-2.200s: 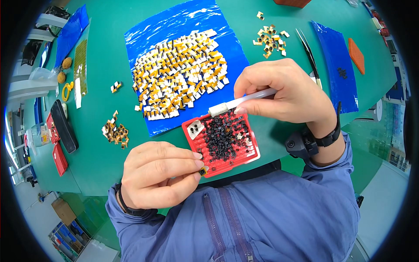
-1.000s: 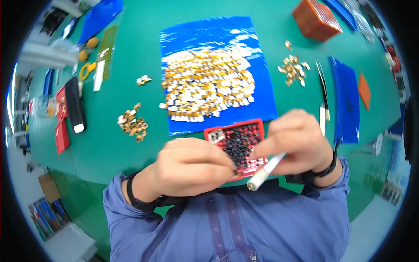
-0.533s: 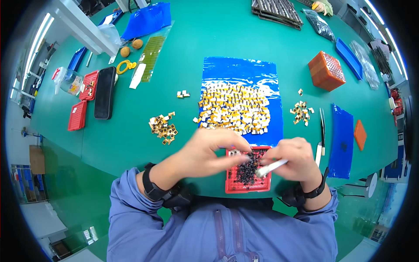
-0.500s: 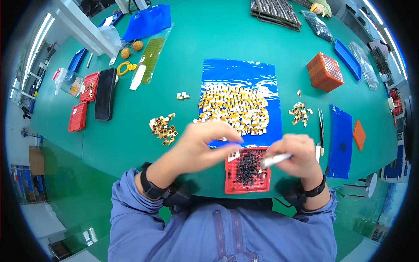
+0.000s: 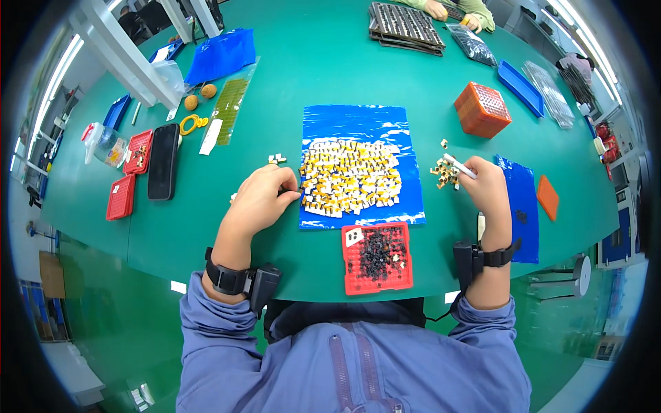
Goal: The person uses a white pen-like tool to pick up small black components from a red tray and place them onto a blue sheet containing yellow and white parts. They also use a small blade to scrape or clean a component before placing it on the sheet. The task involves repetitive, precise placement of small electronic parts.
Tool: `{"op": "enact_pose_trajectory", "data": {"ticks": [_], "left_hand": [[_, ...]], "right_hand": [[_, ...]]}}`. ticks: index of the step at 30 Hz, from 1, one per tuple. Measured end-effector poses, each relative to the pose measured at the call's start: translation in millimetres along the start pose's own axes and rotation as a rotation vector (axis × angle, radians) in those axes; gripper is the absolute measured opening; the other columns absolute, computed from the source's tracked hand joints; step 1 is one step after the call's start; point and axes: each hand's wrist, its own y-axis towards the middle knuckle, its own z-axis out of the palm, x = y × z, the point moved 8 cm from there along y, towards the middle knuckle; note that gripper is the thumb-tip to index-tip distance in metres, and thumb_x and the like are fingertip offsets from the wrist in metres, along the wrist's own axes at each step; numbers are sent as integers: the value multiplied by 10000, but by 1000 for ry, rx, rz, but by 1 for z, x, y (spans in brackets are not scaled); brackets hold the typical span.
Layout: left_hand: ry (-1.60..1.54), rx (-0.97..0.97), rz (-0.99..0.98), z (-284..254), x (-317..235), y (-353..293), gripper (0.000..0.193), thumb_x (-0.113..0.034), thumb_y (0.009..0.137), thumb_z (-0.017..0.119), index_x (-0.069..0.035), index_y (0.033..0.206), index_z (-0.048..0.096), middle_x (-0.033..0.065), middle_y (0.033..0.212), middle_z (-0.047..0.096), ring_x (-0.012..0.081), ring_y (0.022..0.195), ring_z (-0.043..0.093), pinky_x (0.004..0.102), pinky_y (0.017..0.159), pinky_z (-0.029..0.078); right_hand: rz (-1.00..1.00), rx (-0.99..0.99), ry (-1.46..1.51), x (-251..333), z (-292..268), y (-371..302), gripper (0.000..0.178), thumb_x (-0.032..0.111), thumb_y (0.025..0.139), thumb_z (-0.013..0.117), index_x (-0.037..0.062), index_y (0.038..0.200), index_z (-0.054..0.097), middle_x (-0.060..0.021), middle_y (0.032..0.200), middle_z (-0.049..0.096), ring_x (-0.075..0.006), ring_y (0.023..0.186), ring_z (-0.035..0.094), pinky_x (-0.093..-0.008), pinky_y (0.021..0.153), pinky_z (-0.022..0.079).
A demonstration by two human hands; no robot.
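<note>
My right hand [image 5: 487,184] grips a white pen-shaped tool [image 5: 459,166], its tip over a small pile of gold-coloured parts [image 5: 444,173] right of the blue sheet. My left hand [image 5: 260,199] is beside the left edge of that blue sheet [image 5: 354,121], thumb and fingers drawn together; anything between them is too small to make out. A broad heap of small white and yellow-gold pieces [image 5: 351,177] covers the sheet's middle. Nearer to me lies a red tray [image 5: 403,283] with many tiny black parts [image 5: 377,256] and a few pale pieces in it.
An orange block-shaped stack [image 5: 478,113] and blue tray [image 5: 520,88] are at right. Another blue sheet [image 5: 518,206] and orange plate [image 5: 548,197] lie beside my right forearm. Left are a black phone-like slab [image 5: 163,162] and red trays [image 5: 121,197]. A co-worker's hands [image 5: 471,23] show at the far side.
My hands have moved apart from above the red tray: the left toward the sheet's left edge, the right with the tool to the gold-coloured pile. The view has shifted somewhat.
</note>
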Motion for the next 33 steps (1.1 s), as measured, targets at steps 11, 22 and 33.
{"op": "enact_pose_trajectory", "data": {"ticks": [11, 22, 33], "left_hand": [[-266, -244, 430, -31, -74, -17, 121, 54, 696, 668, -18, 793, 655, 99, 824, 673, 206, 736, 647, 282, 648, 495], [-241, -210, 878, -15, -121, -49, 187, -2, 580, 710, -91, 742, 676, 51, 824, 632, 183, 708, 621, 274, 542, 474], [-235, -224, 880, -16, -122, -54, 203, -33, 553, 722, -135, 726, 696, 2, 803, 583, 151, 719, 571, 261, 510, 426]], "right_hand": [[-101, 64, 330, 30, -3, -10, 152, 138, 767, 681, 2, 809, 629, -89, 622, 578, -114, 529, 513, -274, 490, 385], [-372, 166, 379, 65, 11, -29, 105, 92, 759, 685, 25, 809, 622, -69, 618, 534, -171, 522, 495, -292, 491, 386], [-476, 187, 362, 78, 10, -35, 109, 103, 761, 685, 33, 816, 622, -73, 635, 546, -198, 545, 531, -304, 498, 411]]}}
